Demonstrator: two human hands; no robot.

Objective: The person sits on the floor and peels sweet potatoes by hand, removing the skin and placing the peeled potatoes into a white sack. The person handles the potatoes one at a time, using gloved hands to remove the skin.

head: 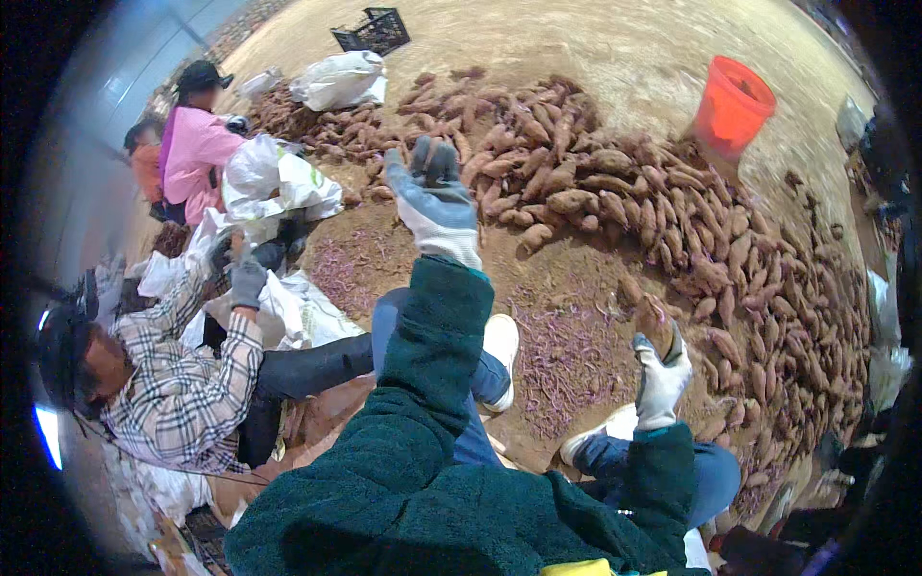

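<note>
My left hand (434, 198), in a grey-and-white work glove, is stretched forward over the near edge of the sweet potato heap (569, 165). Its fingers look spread and slightly curled, and nothing shows in it. My right hand (661, 374), in a matching glove, grips a sweet potato (652, 320) between thumb and fingers, low beside the heap's near right part. Thin purple-pink root trimmings (565, 360) lie on the dirt between my white shoes.
At the left a co-worker in a plaid shirt (184, 389) sits close by, near white sacks (310, 309). Farther back is a person in pink (194, 158). A red bucket (731, 108) and a black plastic crate (374, 32) stand beyond the heap.
</note>
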